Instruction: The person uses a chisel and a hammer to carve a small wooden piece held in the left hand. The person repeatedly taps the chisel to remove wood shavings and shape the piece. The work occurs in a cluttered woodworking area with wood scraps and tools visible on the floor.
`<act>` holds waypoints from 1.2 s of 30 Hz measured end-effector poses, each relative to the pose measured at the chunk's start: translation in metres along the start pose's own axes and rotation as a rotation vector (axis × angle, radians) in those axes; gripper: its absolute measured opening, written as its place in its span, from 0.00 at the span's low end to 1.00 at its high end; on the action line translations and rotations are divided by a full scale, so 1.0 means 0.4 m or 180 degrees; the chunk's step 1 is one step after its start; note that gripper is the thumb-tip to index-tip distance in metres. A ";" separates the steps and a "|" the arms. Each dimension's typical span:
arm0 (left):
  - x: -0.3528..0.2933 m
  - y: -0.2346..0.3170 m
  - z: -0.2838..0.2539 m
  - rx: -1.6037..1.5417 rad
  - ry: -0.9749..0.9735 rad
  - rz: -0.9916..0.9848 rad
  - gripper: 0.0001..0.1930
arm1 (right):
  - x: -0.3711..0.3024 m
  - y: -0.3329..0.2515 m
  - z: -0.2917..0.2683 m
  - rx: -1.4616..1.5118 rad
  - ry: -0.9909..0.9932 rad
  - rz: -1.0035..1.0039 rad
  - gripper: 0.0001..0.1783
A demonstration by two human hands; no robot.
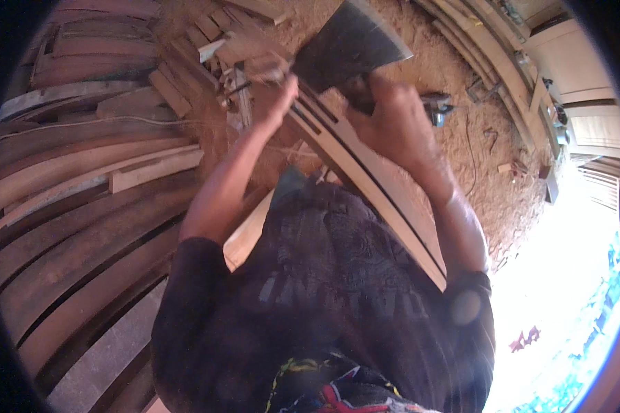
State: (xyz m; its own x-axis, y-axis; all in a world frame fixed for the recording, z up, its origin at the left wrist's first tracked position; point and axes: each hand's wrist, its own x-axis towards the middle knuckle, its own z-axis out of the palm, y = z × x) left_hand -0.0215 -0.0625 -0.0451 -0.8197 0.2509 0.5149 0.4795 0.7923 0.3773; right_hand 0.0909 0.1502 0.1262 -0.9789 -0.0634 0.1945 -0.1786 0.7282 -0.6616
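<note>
A long wooden piece point(344, 162) slants from my lap toward the far middle. A dark line runs along it, and narrow slots show near its far end. My left hand point(277, 109) is at that far end, its fingers smeared by motion, so their grip is unclear. On the other side, my right hand point(396, 117) is closed, fingers curled over something dark that is mostly hidden. Just beyond it is a dark, flat, fan-shaped piece point(348, 48) with a paler edge; whether the hand touches it I cannot tell.
Stacked planks point(83, 186) fill the left side. Wood offcuts point(193, 62) lie on brown, dusty ground point(492, 165) ahead. A dark power tool point(437, 109) rests right of my right hand. Long boards point(492, 62) curve along the far right. A pale wooden piece point(248, 234) juts out beside my left arm.
</note>
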 end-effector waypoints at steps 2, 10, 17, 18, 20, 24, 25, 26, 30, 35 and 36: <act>0.077 -0.001 -0.041 -0.3273 -0.0605 -0.1720 0.15 | 0.011 -0.034 -0.042 0.0321 0.0304 0.0158 0.14; -0.021 0.105 -0.035 -0.1458 -0.0665 -0.0316 0.15 | 0.010 -0.077 -0.034 0.0622 0.0986 -0.0027 0.16; -0.055 0.065 0.014 -0.1547 -0.0308 -0.0272 0.13 | -0.004 0.033 0.027 -0.0275 -0.0584 -0.0092 0.13; -0.004 0.076 -0.040 -0.1885 -0.0490 -0.0907 0.13 | -0.012 0.045 0.015 -0.0286 -0.0562 0.0086 0.14; 0.096 0.098 -0.160 -0.2516 -0.0587 -0.2299 0.16 | -0.023 0.078 -0.007 -0.0306 -0.0500 0.0381 0.14; 0.228 -0.028 -0.187 -0.3683 -0.0604 -0.1553 0.22 | -0.052 0.074 -0.013 0.0318 -0.0032 0.1037 0.18; 0.230 -0.026 -0.186 -0.3654 -0.0559 -0.1461 0.20 | -0.062 0.089 0.002 0.0353 0.0079 0.0996 0.21; 0.230 -0.006 -0.187 -0.3626 -0.0511 -0.1369 0.19 | -0.069 0.098 0.012 0.0396 0.0040 0.1064 0.21; 0.195 0.037 -0.178 -0.3068 -0.0585 -0.1405 0.15 | -0.090 0.113 0.046 0.0490 0.0024 0.1137 0.21; 0.175 0.067 -0.172 -0.1836 -0.0864 -0.1045 0.15 | -0.076 0.095 0.040 0.0444 0.0011 0.1042 0.20; 0.156 0.030 -0.126 -0.1881 -0.0721 -0.0909 0.15 | -0.057 0.091 0.033 0.0406 0.0024 0.0904 0.20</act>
State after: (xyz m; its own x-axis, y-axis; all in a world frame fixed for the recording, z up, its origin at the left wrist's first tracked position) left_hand -0.0510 -0.0653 0.0303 -0.9536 0.2383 0.1840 0.2727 0.4249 0.8632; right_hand 0.1056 0.1689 0.0881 -0.9907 0.1359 -0.0062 0.0905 0.6245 -0.7758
